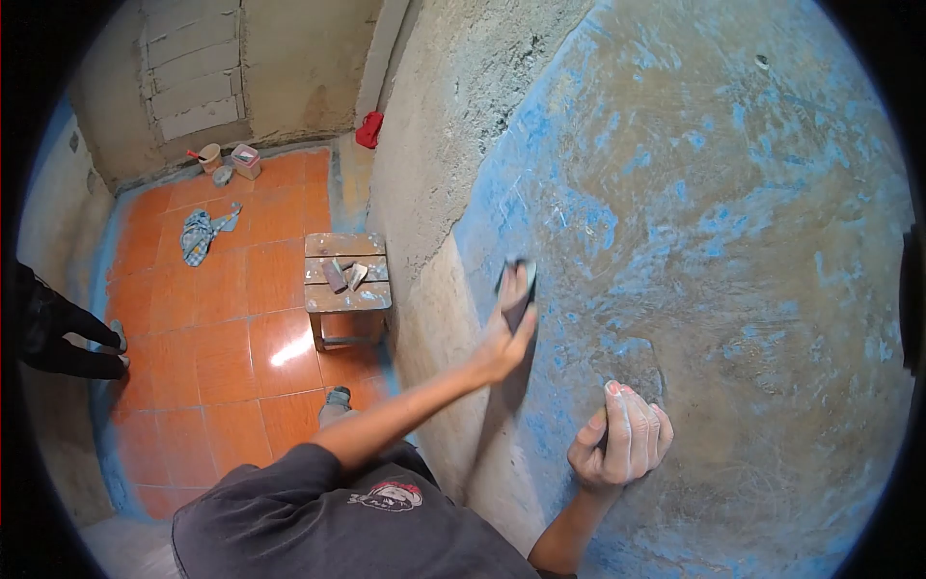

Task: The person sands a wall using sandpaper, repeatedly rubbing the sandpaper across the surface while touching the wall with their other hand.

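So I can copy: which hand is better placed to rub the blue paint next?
Probably the left hand: it holds a pad at the blue paint. The right hand is curled; whether it holds anything is unclear.

The left forearm (415, 410) slants up and across, its hand, the left hand (509, 333), stretched ahead with fingers (517, 288) gripping. The right forearm (574, 536) rises more steeply, its right hand (622, 444) half-curled, thumb (590, 432) bent toward the fingertips (613, 389); its palm is hidden.
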`<state>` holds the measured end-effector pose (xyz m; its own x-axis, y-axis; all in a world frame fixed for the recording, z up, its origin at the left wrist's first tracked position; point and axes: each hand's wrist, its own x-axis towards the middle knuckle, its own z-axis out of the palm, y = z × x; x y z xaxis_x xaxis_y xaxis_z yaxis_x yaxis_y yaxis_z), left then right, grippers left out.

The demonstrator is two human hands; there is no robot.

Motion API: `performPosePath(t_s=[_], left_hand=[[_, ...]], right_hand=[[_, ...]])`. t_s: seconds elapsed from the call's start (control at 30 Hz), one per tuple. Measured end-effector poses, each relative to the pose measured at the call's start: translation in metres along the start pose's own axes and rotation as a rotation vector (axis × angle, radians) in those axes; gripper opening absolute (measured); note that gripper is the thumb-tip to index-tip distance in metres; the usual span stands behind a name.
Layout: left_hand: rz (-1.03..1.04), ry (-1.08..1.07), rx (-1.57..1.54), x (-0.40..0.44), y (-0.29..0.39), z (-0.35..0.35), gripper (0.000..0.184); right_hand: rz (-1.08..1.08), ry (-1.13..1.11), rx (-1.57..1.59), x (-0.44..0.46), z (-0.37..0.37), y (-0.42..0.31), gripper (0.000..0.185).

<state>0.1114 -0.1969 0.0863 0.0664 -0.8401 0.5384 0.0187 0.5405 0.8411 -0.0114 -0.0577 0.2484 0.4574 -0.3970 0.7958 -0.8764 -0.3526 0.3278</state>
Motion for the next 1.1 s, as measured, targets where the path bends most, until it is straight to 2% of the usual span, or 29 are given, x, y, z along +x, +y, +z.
performPosePath(t_s=[0.13, 0.2, 0.33, 0.47, 0.57, 0.67, 0.77, 0.87, 1.03, 1.1], left_hand=[[0.051, 0.145, 0.001, 0.094, -0.005, -0.033, 0.067], [0.114, 0.193, 0.006, 0.093, -0.001, -0.031, 0.066], [0.079, 0.011, 0.030, -0.012, -0.016, -0.002, 0.063], [0.026, -0.092, 0.017, 0.026, -0.018, -0.030, 0.065], [0.117, 0.014, 0.000, 0.104, -0.024, -0.058, 0.067], [0.081, 0.001, 0.108, 0.076, -0.031, -0.046, 0.070], [0.006, -0.231, 0.002, -0.002, -0.034, -0.043, 0.077], [-0.011, -0.394, 0.085, -0.002, -0.044, -0.051, 0.081], [0.058, -0.144, 0.095, 0.091, -0.050, -0.062, 0.082], [0.053, -0.277, 0.109, 0.046, -0.057, -0.050, 0.083]], right_hand=[[0.015, -0.003, -0.006, 0.000, 0.000, -0.002, 0.022], [0.030, -0.005, -0.019, 0.000, 0.001, -0.004, 0.022], [0.086, -0.011, -0.052, 0.001, 0.012, -0.011, 0.024], [0.159, -0.051, -0.143, 0.005, 0.028, -0.023, 0.026], [0.254, -0.065, -0.261, 0.011, 0.048, -0.034, 0.029], [0.327, -0.067, -0.381, 0.010, 0.070, -0.042, 0.032], [0.393, -0.048, -0.450, 0.008, 0.098, -0.050, 0.035], [0.443, 0.008, -0.484, 0.010, 0.125, -0.056, 0.037], [0.485, -0.042, -0.607, 0.008, 0.152, -0.063, 0.042], [0.512, -0.099, -0.596, 0.002, 0.147, -0.065, 0.045]])
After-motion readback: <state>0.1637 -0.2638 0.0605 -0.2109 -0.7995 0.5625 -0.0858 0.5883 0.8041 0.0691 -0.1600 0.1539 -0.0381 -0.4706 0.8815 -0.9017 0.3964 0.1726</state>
